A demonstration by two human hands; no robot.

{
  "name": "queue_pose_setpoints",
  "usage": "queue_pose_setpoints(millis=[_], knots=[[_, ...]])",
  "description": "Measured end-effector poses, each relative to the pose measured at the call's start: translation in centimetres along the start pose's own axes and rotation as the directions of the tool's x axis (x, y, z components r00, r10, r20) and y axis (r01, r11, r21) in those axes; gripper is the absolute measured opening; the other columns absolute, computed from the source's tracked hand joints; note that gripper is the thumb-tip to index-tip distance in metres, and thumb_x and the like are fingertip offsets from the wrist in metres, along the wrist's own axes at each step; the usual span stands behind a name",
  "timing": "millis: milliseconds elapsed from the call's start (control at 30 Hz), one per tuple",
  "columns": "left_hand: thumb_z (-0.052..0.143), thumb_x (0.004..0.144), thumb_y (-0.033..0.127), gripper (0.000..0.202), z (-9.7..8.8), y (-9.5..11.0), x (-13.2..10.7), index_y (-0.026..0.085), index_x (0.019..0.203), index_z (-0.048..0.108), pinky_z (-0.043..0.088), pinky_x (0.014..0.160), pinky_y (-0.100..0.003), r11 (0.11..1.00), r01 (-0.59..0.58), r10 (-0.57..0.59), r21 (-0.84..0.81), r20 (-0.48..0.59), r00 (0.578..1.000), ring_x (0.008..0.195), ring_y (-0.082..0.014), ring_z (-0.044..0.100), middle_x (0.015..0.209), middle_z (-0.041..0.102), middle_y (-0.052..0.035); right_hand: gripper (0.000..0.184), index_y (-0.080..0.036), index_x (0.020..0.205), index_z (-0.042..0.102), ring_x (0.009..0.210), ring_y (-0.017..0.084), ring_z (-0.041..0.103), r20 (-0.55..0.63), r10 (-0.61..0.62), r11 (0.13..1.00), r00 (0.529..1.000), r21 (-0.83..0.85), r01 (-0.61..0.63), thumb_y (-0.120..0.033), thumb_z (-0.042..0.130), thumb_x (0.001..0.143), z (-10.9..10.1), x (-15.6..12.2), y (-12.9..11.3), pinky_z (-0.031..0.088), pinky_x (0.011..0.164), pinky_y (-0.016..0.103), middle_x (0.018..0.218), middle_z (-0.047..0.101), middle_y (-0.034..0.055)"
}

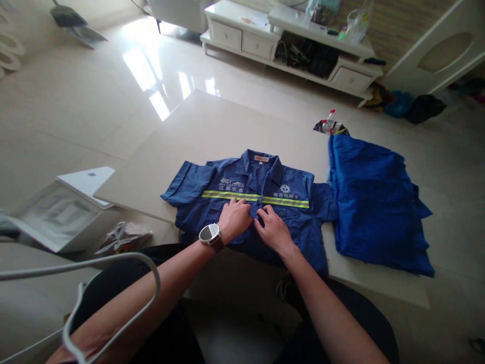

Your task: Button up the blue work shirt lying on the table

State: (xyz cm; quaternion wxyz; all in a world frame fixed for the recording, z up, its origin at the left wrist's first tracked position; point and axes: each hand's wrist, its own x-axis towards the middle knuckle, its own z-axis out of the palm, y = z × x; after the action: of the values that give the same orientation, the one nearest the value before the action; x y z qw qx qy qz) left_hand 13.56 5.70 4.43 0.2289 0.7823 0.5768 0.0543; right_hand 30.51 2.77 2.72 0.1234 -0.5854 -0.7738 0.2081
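A blue short-sleeved work shirt (pixel 223 207) lies front up on the low table, its collar pointing away from me. A yellow and silver reflective stripe crosses its chest, with white lettering and logos above. My left hand (pixel 235 221), wearing a watch (pixel 209 233) on its wrist, is on the shirt left of the front opening, fingers bent and closed on the cloth. Just across the opening, my right hand (pixel 273 230) has its fingers curled onto the front edge. The fingertips hide the exact bit of fabric between them. The shirt's lower end hangs over the near table edge.
A pile of brighter blue cloth (pixel 379 202) lies on the right of the pale table (pixel 242 121), touching the shirt's sleeve. Red-capped bottles (pixel 330 120) show behind it. A white box (pixel 71 212) stands at left. A white cable (pixel 151 268) loops across my left forearm.
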Motion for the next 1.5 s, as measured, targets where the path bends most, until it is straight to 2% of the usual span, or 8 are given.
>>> queue_pose_setpoints(millis=[100, 233, 367, 500, 667, 833, 1033, 1500], knots=[[0.062, 0.085, 0.019, 0.012, -0.1, 0.1, -0.1, 0.020, 0.081, 0.073, 0.050, 0.084, -0.043, 1.000, -0.002, 0.002, 0.003, -0.008, 1.000, 0.105, -0.0347, 0.056, 0.107, 0.068, -0.0156, 0.007, -0.027, 0.093, 0.062, 0.073, 0.018, 0.058, -0.028, 0.051, 0.998, 0.998, 0.035, -0.050, -0.031, 0.057, 0.095, 0.2, 0.1, 0.3, 0.040, 0.065, 0.030, 0.099, 0.059, 0.0044], [0.064, 0.084, 0.022, 0.010, 0.3, 0.0, 0.0, 0.021, 0.087, 0.073, 0.049, 0.088, -0.043, 1.000, 0.000, 0.001, 0.013, -0.042, 0.999, 0.107, -0.0335, 0.056, 0.108, 0.068, -0.0138, 0.007, -0.026, 0.081, 0.053, 0.070, 0.018, 0.055, -0.085, 0.113, 0.983, 0.990, 0.156, -0.099, -0.020, 0.054, 0.085, 0.6, 0.6, 0.9, 0.040, 0.067, 0.030, 0.083, 0.057, 0.0011], [0.061, 0.088, 0.025, 0.025, 1.5, -0.4, 0.9, 0.021, 0.111, 0.071, 0.048, 0.096, -0.044, 0.994, 0.018, -0.028, -0.104, -0.090, 0.996, 0.111, -0.0316, 0.057, 0.114, 0.068, -0.0131, 0.020, -0.026, 0.092, 0.050, 0.072, 0.019, 0.056, -0.149, 0.225, 0.923, 0.963, 0.350, -0.161, -0.019, 0.054, 0.074, 0.7, 1.0, 1.2, 0.044, 0.072, 0.031, 0.083, 0.059, -0.0009], [0.058, 0.092, 0.027, 0.038, 3.0, -0.6, 1.9, 0.022, 0.130, 0.066, 0.048, 0.102, -0.041, 0.964, 0.023, -0.045, -0.265, -0.076, 0.996, 0.119, -0.0284, 0.058, 0.124, 0.066, -0.0129, 0.037, -0.025, 0.104, 0.049, 0.073, 0.020, 0.058, -0.176, 0.306, 0.876, 0.936, 0.437, -0.204, -0.021, 0.055, 0.067, 0.6, 1.0, 1.3, 0.048, 0.075, 0.033, 0.087, 0.061, -0.0007], [0.060, 0.090, 0.023, 0.032, 3.7, -0.3, 2.3, 0.021, 0.121, 0.070, 0.048, 0.100, -0.039, 0.942, 0.015, -0.053, -0.336, -0.104, 0.993, 0.116, -0.0275, 0.061, 0.119, 0.068, -0.0121, 0.046, -0.026, 0.113, 0.049, 0.071, 0.019, 0.060, -0.163, 0.321, 0.843, 0.933, 0.498, -0.203, -0.023, 0.057, 0.067, 0.5, 0.8, 1.2, 0.051, 0.074, 0.034, 0.093, 0.063, 0.0006], [0.065, 0.085, 0.018, 0.023, 3.5, 0.1, 2.9, 0.021, 0.107, 0.072, 0.049, 0.089, -0.035, 0.887, 0.107, -0.158, -0.449, -0.078, 0.984, 0.101, -0.0245, 0.065, 0.103, 0.072, -0.0080, 0.052, -0.025, 0.119, 0.050, 0.071, 0.019, 0.062, -0.146, 0.304, 0.818, 0.942, 0.547, -0.179, -0.023, 0.057, 0.068, 0.5, 0.8, 1.2, 0.053, 0.074, 0.034, 0.097, 0.067, 0.0024], [0.067, 0.085, 0.021, 0.010, 3.9, 0.4, 3.5, 0.021, 0.094, 0.070, 0.046, 0.091, -0.038, 0.874, 0.159, -0.233, -0.458, -0.108, 0.967, 0.101, -0.0249, 0.066, 0.101, 0.073, -0.0065, 0.055, -0.027, 0.125, 0.049, 0.089, 0.022, 0.066, -0.146, 0.265, 0.824, 0.953, 0.548, -0.146, -0.024, 0.058, 0.071, 0.9, 0.8, 1.6, 0.055, 0.081, 0.037, 0.113, 0.067, 0.0061], [0.059, 0.085, 0.007, 0.016, 3.1, 0.3, 3.2, 0.019, 0.088, 0.070, 0.051, 0.084, -0.032, 0.893, -0.079, -0.019, -0.444, -0.212, 0.977, 0.087, -0.0196, 0.063, 0.092, 0.069, -0.0058, 0.064, -0.029, 0.132, 0.044, 0.097, 0.024, 0.068, -0.138, 0.214, 0.853, 0.967, 0.509, -0.116, -0.019, 0.062, 0.071, 0.7, 0.7, 1.5, 0.057, 0.087, 0.041, 0.116, 0.066, 0.0057]])
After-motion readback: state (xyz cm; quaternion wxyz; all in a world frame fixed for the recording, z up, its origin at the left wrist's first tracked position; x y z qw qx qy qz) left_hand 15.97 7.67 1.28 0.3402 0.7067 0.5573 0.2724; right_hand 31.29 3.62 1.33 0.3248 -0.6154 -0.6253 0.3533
